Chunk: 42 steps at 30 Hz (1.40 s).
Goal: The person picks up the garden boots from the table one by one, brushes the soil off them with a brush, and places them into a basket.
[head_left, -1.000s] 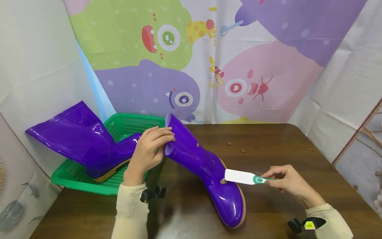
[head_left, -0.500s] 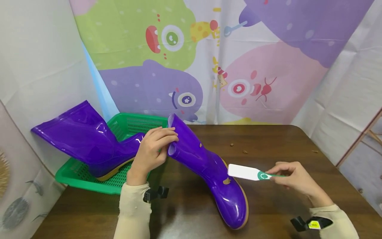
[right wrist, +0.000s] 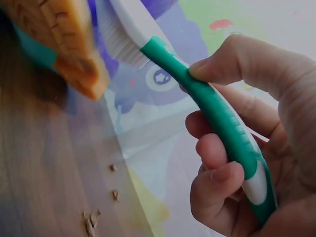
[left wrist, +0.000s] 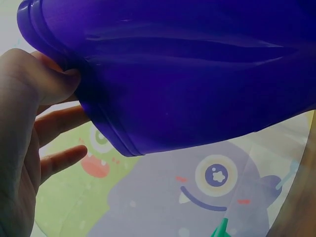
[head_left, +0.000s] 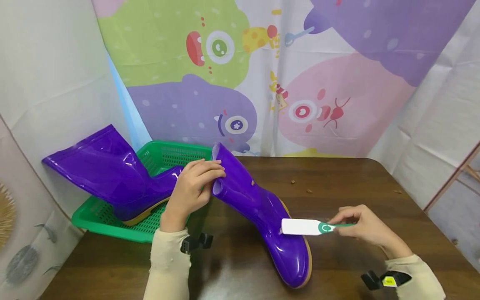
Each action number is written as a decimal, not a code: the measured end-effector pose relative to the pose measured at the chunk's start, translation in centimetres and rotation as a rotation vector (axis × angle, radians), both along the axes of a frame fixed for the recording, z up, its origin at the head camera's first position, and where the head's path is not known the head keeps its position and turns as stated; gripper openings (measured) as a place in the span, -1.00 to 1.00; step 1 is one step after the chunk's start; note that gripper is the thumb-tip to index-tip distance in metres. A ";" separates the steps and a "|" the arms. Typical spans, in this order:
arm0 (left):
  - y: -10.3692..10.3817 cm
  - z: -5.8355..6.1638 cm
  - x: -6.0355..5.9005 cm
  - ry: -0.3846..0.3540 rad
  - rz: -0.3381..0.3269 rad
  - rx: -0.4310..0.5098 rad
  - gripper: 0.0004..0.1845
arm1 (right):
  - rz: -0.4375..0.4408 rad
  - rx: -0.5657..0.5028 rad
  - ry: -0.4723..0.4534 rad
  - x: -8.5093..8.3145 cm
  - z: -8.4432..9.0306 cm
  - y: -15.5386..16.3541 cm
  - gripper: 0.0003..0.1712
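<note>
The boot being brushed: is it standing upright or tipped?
Tipped. The boot has its toe on the table, its shaft slanted toward the left hand, which grips its rim.

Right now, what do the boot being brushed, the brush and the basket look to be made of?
Purple boot: glossy rubber or PVC, judging by sharp highlights; tan sole edge.
Brush: smooth hard plastic, white head with white bristles, green handle, held by the right hand.
Green basket: perforated moulded plastic, matte.
Table: dark wood grain, possibly laminate.

Purple boot point(head_left: 258, 208), green-white brush point(head_left: 305, 227), green basket point(head_left: 112, 216)
</note>
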<state>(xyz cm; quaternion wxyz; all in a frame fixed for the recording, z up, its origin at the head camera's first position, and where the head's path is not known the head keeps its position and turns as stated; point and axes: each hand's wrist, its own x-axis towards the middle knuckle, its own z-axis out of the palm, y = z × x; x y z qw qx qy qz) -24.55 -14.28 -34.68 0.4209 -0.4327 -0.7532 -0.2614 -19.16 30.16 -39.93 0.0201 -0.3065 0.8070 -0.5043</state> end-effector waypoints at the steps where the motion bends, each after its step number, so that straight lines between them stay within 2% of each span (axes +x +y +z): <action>1: 0.0 0.0 0.0 0.003 0.000 0.000 -0.72 | -0.009 0.009 -0.002 0.1 -0.1 0.1 -0.67; 16: -0.2 -0.2 -0.1 0.002 0.000 0.010 -0.71 | -0.151 0.058 0.065 1.0 0.4 0.5 -0.75; 32: -0.1 -0.2 0.0 0.006 -0.003 0.013 -0.71 | -0.136 0.022 0.057 1.1 0.4 1.1 -0.73; 38: -0.1 -0.2 0.0 0.002 -0.001 0.013 -0.70 | -0.160 0.019 0.096 1.2 0.9 1.5 -0.72; 42: -0.2 -0.2 0.0 -0.001 0.002 0.012 -0.69 | -0.144 -0.042 0.105 1.2 0.9 1.2 -0.66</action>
